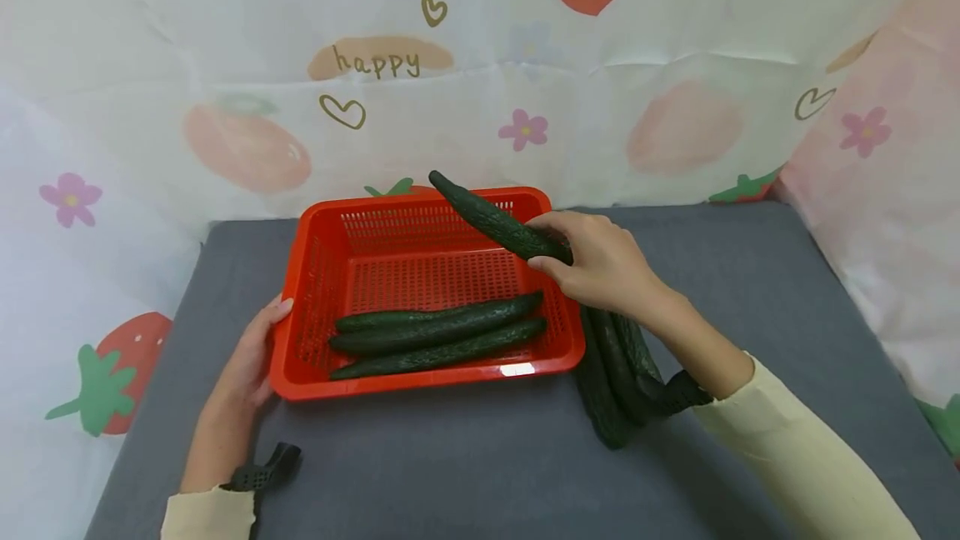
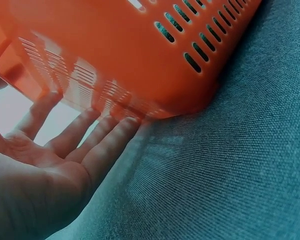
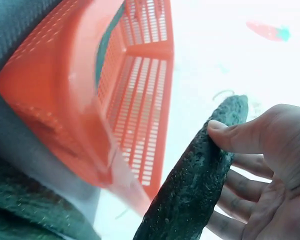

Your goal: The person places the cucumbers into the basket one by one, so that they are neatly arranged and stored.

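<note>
My right hand (image 1: 603,261) holds a dark green cucumber (image 1: 491,219) by one end, thumb on one side and fingers on the other. The cucumber slants above the right part of a red plastic basket (image 1: 427,386), its far end pointing up and left. In the right wrist view the thumb presses the bumpy skin of the cucumber (image 3: 190,180). My left hand (image 1: 251,348) grips the basket's left side, thumb over the rim. In the left wrist view its fingers (image 2: 75,132) touch the slotted outer wall. Three cucumbers (image 1: 442,332) lie lengthwise along the basket's near side.
Several more cucumbers (image 1: 603,382) lie side by side on the grey cloth (image 1: 450,465), right of the basket and partly under my right wrist. A printed curtain (image 1: 480,132) with strawberries and flowers hangs behind the table and along its sides.
</note>
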A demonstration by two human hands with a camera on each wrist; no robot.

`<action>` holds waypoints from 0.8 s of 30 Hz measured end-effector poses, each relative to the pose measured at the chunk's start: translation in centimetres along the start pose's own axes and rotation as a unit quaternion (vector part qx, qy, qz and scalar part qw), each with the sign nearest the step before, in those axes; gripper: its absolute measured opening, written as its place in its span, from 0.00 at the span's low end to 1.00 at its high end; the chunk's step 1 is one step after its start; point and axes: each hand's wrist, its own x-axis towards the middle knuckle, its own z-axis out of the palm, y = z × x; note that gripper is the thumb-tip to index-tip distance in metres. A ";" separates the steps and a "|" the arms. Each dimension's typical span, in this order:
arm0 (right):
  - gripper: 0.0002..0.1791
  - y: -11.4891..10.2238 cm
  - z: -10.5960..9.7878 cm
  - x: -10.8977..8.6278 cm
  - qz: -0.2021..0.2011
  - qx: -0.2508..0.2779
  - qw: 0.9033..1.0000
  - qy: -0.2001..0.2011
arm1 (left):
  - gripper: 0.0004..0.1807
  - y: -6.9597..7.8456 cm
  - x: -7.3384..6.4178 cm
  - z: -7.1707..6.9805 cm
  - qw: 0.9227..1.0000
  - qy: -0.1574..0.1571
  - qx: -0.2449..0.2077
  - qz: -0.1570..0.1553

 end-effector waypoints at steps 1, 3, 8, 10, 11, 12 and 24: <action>0.25 -0.3 0.1 0.3 -0.006 -0.002 1.000 -0.003 | 0.19 -0.1 0.0 0.0 1.000 -0.004 0.000 0.001; 0.25 -0.9 0.2 0.8 -0.018 -0.010 1.000 -0.008 | 0.18 -0.2 -0.1 0.0 1.000 -0.010 0.003 0.001; 0.26 -2.4 0.5 2.0 -0.056 -0.039 0.997 -0.019 | 0.19 -0.2 -0.1 -0.1 1.000 -0.005 0.006 0.007; 0.26 -3.0 0.8 2.5 -0.070 -0.053 0.996 -0.027 | 0.19 -0.2 0.0 -0.2 1.000 -0.007 0.003 0.006; 0.26 -3.3 0.9 2.8 -0.077 -0.060 0.995 -0.031 | 0.19 -0.2 0.0 -0.2 1.000 -0.008 0.007 0.006; 0.26 -3.5 1.1 3.1 -0.084 -0.067 0.994 -0.037 | 0.19 -0.2 0.0 -0.2 1.000 -0.009 0.007 0.005; 0.24 -6.0 3.5 5.6 -0.119 -0.098 0.985 -0.083 | 0.20 -0.1 0.1 -0.6 1.000 -0.018 0.015 0.014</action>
